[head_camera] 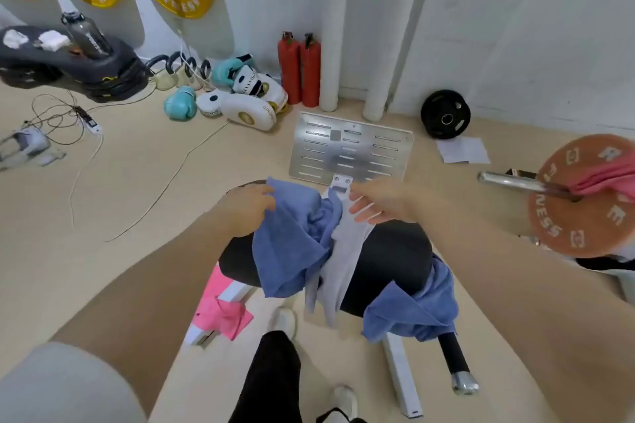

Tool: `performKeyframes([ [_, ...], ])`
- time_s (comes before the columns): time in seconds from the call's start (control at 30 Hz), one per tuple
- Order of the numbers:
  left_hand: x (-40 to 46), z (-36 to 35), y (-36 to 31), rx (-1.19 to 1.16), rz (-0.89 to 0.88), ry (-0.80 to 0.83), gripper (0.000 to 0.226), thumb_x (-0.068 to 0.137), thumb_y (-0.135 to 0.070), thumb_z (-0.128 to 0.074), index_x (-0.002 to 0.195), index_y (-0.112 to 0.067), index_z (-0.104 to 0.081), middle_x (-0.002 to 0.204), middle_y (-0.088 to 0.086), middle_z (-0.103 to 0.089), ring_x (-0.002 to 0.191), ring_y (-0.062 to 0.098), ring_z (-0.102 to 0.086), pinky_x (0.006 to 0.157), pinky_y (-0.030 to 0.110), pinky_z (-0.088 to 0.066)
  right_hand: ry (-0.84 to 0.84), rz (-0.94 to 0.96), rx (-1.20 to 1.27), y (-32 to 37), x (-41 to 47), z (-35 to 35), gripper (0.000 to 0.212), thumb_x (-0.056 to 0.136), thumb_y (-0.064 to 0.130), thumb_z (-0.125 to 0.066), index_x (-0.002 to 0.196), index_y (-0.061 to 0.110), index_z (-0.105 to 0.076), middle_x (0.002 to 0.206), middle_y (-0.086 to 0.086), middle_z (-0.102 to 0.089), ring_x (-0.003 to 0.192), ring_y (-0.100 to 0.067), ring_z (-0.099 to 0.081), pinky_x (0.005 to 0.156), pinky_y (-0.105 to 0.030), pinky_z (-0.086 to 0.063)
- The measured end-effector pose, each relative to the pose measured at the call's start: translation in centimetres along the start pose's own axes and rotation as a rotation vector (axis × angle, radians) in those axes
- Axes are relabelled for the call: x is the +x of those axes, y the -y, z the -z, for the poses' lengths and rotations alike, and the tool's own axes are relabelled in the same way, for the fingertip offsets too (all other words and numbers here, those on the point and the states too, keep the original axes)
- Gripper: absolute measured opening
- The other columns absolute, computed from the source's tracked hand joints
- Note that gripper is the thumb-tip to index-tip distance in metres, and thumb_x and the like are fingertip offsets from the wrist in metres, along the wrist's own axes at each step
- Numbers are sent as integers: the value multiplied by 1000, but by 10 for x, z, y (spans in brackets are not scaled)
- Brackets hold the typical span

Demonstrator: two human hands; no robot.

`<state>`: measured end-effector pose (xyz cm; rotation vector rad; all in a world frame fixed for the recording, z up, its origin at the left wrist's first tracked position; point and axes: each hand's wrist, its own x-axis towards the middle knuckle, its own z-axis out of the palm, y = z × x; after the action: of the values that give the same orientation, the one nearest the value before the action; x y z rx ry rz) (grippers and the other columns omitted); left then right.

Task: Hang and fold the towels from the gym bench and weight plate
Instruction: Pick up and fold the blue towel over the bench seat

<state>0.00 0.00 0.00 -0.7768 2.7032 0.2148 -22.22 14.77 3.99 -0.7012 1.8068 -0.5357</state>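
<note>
A black padded gym bench (395, 257) stands in the middle with towels on it. My left hand (245, 206) grips the top edge of a blue towel (292, 244) draped over the bench's left side. My right hand (378, 204) is over the upper end of a light grey towel (340, 264), fingers extended and touching it. A second blue towel (412, 309) hangs off the bench's right side. A pink towel (220, 306) lies on the bench frame low on the left. Another pink towel (604, 178) lies on the orange weight plate (584, 203) at the right.
A metal footplate (350, 151) lies beyond the bench. Boxing gloves (180, 103), pads and two red extinguishers (299, 69) sit by the wall. Cables (86, 161) trail over the floor at left. A black plate (445, 113) leans at the wall. My legs and shoes are below.
</note>
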Motion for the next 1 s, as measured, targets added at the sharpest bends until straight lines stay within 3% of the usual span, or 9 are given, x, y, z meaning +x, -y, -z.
performKeyframes([
  [0.27,71,-11,40,-78,-55,342,55,94,-13,-43,145,-27,-27,154,2,-22,137,25,-31,109,39,-32,17,-60,122,42,79,-22,18,93,25,-48,105,14,-56,87,-1,-61,71,-16,-57,71,-24,-46],
  [0.33,89,-13,47,-55,-144,365,43,92,-18,-47,135,-23,-42,143,5,-37,126,26,-42,103,41,-38,-8,-81,103,56,102,-25,14,93,24,-48,98,14,-56,87,-1,-61,70,-14,-55,66,-21,-44],
  [0.4,103,-12,52,-78,-240,389,18,89,-21,-52,107,-17,-54,114,5,-51,104,24,-48,93,40,-41,-40,-58,73,68,121,-29,13,92,20,-47,88,14,-58,90,-1,-61,74,-14,-57,70,-22,-43],
  [0.5,119,1,62,-163,-300,396,9,90,-20,-51,94,-12,-52,92,3,-48,88,19,-42,83,34,-39,-48,-15,111,84,137,-35,17,92,17,-44,90,11,-59,91,-1,-61,82,-16,-59,80,-26,-44],
  [0.63,144,39,72,-383,-188,297,18,95,-17,-44,106,-4,-50,104,14,-58,85,21,-44,73,26,-32,-129,51,76,99,140,-28,19,91,22,-47,96,10,-61,93,-1,-63,81,-16,-61,82,-32,-48],
  [0.77,171,93,72,-649,-131,61,13,97,-21,-42,99,-11,-50,86,4,-54,82,21,-46,69,29,-33,-167,141,108,117,128,-9,24,92,29,-48,79,11,-56,74,-2,-54,67,-15,-49,67,-28,-41],
  [0.87,181,134,59,-895,-195,-52,14,97,-25,-42,90,-16,-51,76,-5,-52,79,15,-48,73,31,-38,-280,245,174,132,114,9,23,91,31,-53,80,12,-58,77,1,-53,74,-13,-47,77,-32,-42],
  [0.93,181,156,50,-1032,-223,-120,24,97,-26,-43,76,-21,-52,70,-9,-52,73,8,-49,76,29,-41,-301,341,275,142,104,21,12,91,24,-56,93,14,-61,86,4,-62,84,-9,-57,88,-31,-50],
  [1.0,178,175,47,-1125,-257,-165,32,96,-29,-45,65,-24,-51,59,-14,-51,60,-3,-49,68,21,-41,-307,405,289,150,95,31,19,89,21,-59,106,14,-63,98,0,-67,94,-10,-61,92,-31,-50],
])
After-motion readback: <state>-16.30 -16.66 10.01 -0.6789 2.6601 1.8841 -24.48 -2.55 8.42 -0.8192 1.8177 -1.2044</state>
